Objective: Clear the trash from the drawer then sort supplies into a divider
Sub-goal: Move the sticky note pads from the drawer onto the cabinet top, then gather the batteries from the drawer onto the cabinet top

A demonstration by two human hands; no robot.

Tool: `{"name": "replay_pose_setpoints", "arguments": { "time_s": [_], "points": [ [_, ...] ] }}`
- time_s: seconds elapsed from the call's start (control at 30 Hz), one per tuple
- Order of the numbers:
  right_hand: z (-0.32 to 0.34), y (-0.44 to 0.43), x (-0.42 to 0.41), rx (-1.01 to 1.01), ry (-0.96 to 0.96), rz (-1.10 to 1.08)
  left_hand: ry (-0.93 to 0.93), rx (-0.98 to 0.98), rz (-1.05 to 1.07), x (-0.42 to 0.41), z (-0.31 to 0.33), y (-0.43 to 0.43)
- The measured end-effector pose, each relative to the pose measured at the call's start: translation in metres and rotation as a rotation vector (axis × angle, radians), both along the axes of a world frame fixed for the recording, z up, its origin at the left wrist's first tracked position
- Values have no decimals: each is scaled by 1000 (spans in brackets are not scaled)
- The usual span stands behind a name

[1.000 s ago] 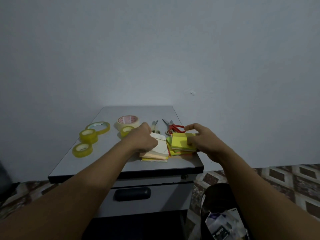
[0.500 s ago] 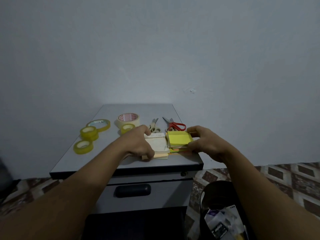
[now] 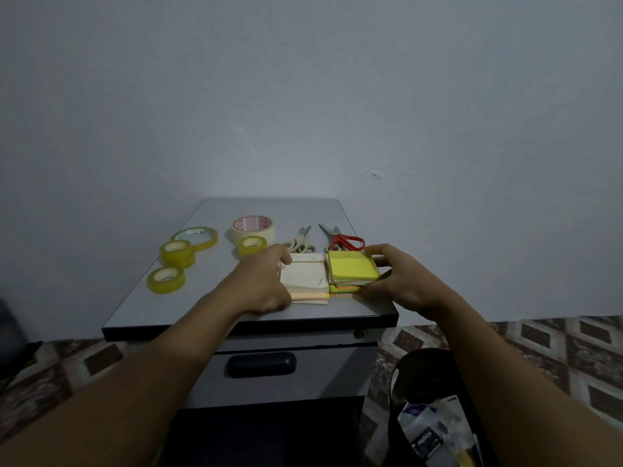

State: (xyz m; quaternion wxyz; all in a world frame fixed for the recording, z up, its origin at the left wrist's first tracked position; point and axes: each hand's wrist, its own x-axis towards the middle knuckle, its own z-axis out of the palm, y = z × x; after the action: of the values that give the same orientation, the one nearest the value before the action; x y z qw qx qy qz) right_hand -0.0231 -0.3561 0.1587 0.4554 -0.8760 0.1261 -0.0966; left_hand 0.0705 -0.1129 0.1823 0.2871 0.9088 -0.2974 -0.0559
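Tapes (image 3: 166, 279) lie on the tabletop (image 3: 209, 298) well left of my left fingers (image 3: 280, 258), which curl round the left edge of the pale pad (image 3: 306, 276). Touching it, the yellow pad (image 3: 352, 268) sits pinched between my right fingers (image 3: 378, 252) and thumb. Scissors (image 3: 344, 240) lie just beyond both.

I am receiving one view only, from a wide-angle head camera. It is looking forward and slightly downward, facing a plain wall (image 3: 303, 96). The table (image 3: 269, 210) is sitting close, at arm's reach, mid-frame; patterned floor (image 3: 556, 348) is showing along the lower edges.
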Motion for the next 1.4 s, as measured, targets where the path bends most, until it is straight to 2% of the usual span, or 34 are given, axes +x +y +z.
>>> {"name": "replay_pose_setpoints", "arguments": {
  "time_s": [0.37, 0.53, 0.7, 0.87, 1.1, 1.27, 1.4],
  "points": [
    [-4, 11, -12, -160, -47, -97, -63, -72, 36, -6, -10, 6],
    [-5, 24, -33, -171, -172, -202, -62, -132, -4, -12, -10, 24],
    [-4, 49, -59, -116, -335, -244, -14, -268, -15, -27, -7, 63],
    [-12, 90, -77, -63, -344, -190, 117, -370, -16, -55, -19, 113],
    [-69, 152, -90, -25, -198, -33, 274, -350, 61, -89, -83, 163],
    [-139, 172, -91, 9, 68, 55, 353, -61, 85, -103, -160, 172],
    [-205, 178, -99, -32, 325, 88, 538, 141, -16, -111, -220, 176]
  ]
}}
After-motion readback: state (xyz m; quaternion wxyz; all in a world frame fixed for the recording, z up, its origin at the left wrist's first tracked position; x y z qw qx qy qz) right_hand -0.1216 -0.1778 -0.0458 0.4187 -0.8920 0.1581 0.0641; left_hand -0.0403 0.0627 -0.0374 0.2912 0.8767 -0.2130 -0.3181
